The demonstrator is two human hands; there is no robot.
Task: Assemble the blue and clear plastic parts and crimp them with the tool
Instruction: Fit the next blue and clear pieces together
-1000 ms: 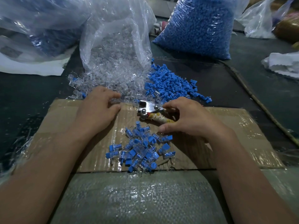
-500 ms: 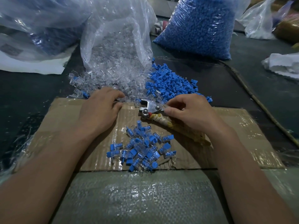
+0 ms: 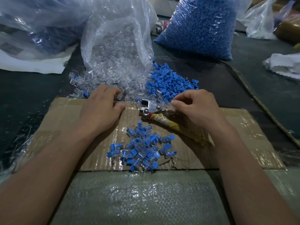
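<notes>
While both hands work at the far edge of the tape-covered brown cardboard sheet (image 3: 65, 127), the step in hand looks like picking one piece of each kind for the next assembly. The left hand (image 3: 103, 109) lies over the clear plastic housings (image 3: 112, 82) spilling from the open transparent bag (image 3: 116, 38), fingers bent down among them; whether it has one pinched I cannot tell. The right hand (image 3: 198, 108) has its fingers curled, thumb and forefinger drawn close at the near edge of the loose heap of blue plastic plugs (image 3: 170, 82), and the tips hide what, if anything, sits between them. Between the two hands the metal crimping tool with cloth-wrapped handles (image 3: 151, 108) lies flat on the cardboard, its handles running under the right hand. Nearer the person sits a small pile of finished blue-and-clear assemblies (image 3: 141, 146).

To do this well, each hand should come away with a single piece, not a cluster, since the heaped pieces lie tangled together. Turning the plug to face the housing's open end before the hands meet would likely save fumbling. The tool lies close enough for the right hand to take once the parts are seated; crimping before they sit fully home risks a skewed joint.
</notes>
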